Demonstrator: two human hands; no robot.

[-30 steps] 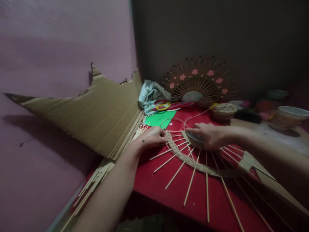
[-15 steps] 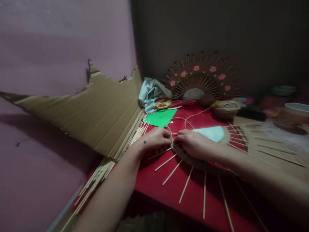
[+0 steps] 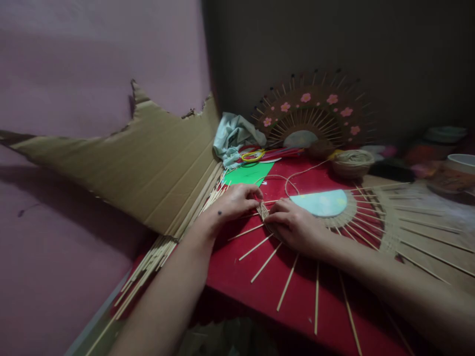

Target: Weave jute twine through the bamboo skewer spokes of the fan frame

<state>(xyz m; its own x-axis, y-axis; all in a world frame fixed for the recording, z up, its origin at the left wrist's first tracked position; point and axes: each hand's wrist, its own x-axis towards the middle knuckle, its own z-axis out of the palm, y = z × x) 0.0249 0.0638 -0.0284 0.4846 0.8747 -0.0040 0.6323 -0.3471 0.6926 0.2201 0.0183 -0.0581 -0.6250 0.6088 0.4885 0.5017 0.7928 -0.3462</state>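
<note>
A half-round frame of thin sticks with a light blue half disc [image 3: 319, 202] lies on the red cloth, its sticks fanning outward. Twine is woven in a band [image 3: 262, 211] across the sticks. At the band's left end, my left hand [image 3: 241, 200] has its fingers pinched on the twine. My right hand [image 3: 293, 222] lies just right of it, fingers curled on the woven band and hiding part of it. A loose loop of twine [image 3: 287, 180] runs from near my left hand back to the twine ball [image 3: 352, 162].
Cardboard [image 3: 148, 163] leans on the wall at left, above bundled sticks [image 3: 148, 267]. Behind are a green sheet [image 3: 248, 173], a grey-blue cloth [image 3: 235, 136], yellow-handled scissors [image 3: 253, 156] and a flowered fan [image 3: 315, 109]. A white-rimmed cup [image 3: 460, 170] stands right.
My left hand has shifted slightly up along the band's end, and my right hand has moved a little down and right, showing more of the blue half disc. The view has shifted slightly.
</note>
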